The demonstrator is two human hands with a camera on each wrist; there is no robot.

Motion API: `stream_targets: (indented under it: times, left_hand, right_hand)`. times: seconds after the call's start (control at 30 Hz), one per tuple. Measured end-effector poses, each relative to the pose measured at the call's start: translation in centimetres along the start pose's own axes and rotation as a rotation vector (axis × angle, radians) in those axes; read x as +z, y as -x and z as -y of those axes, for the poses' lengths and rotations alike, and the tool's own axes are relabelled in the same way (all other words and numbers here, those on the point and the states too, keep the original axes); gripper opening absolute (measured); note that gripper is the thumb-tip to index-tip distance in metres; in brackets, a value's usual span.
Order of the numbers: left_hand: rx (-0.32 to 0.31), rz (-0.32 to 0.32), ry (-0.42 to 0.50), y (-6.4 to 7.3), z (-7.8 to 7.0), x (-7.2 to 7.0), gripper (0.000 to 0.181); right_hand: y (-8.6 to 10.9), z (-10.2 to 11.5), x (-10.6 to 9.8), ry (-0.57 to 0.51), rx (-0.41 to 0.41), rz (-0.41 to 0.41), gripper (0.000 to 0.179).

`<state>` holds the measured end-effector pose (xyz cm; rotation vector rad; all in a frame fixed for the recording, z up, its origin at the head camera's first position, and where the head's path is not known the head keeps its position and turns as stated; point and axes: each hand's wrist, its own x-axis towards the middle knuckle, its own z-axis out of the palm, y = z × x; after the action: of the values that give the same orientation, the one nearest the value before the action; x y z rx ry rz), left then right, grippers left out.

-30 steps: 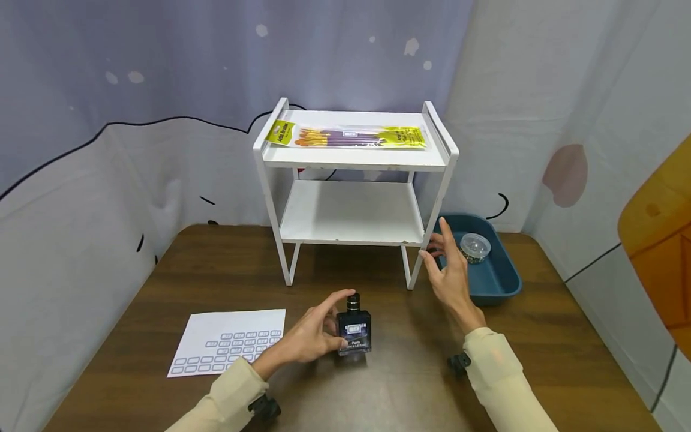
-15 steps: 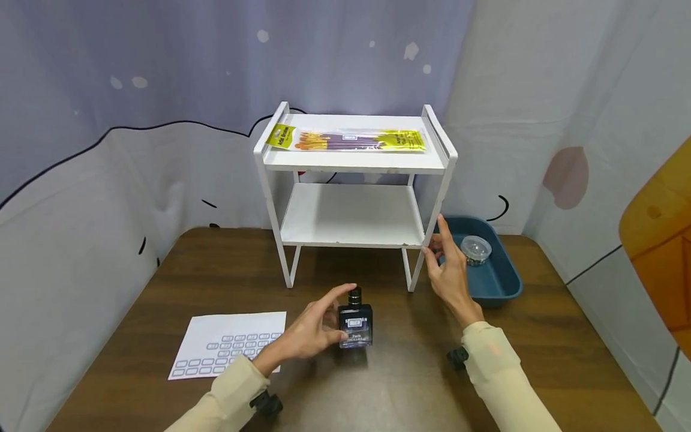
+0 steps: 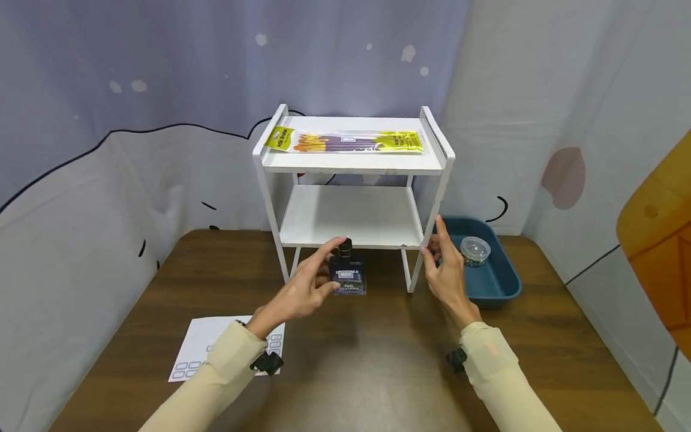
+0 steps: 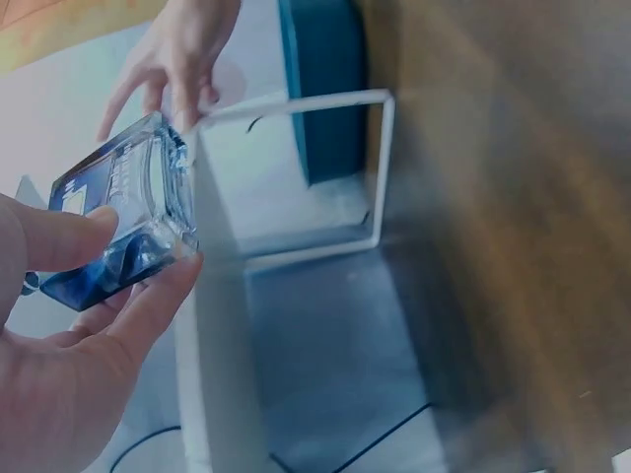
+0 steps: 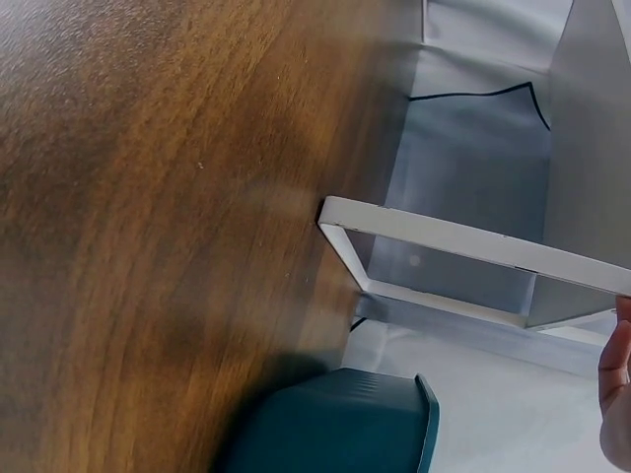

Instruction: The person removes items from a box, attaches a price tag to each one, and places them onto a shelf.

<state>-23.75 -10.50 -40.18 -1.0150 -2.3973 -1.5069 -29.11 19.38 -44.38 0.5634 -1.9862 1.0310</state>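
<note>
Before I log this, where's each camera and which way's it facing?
Head: worn there, looking forward and down at the white two-tier shelf; left hand, right hand, sleeves show.
Left wrist: worn there, looking at the perfume bottle; left hand close, right hand beyond.
Right wrist: worn there, looking across the wooden tabletop; right hand partly, at the edge.
Both wrist views share the shelf and teal bin.

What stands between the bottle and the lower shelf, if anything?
Nothing visible. The left hand grips the bottle before the open front of the lower shelf; the right hand is aside, at the right front leg.
</note>
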Motion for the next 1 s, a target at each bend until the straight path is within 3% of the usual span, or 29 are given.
stream_targets:
  times: [0.27,0.5,0.73,1.0]
  left_hand:
    - [0.045,-0.071,-0.051,-2.8,0.0,-2.4,0.085]
    - [0.065,-0.131,-0.242,-4.4,1.1,-4.1,0.083]
    - [0.041,-0.137,-0.339,-5.5,2.4,-4.9,0.081]
    - [0.053,-0.136,-0.417,-6.7,3.6,-5.5,0.079]
  right_hand:
    - [0.1,0.0,0.3,-0.007,0.003,-0.004,0.077]
    - [0.2,-0.1,0.3,-0.006,-0.010,-0.015,0.077]
    - [0.3,-0.1,0.2,-0.007,-0.009,-0.013,0.077]
    - [0.2,0.0,0.2,-0.004,0.008,-0.007,0.078]
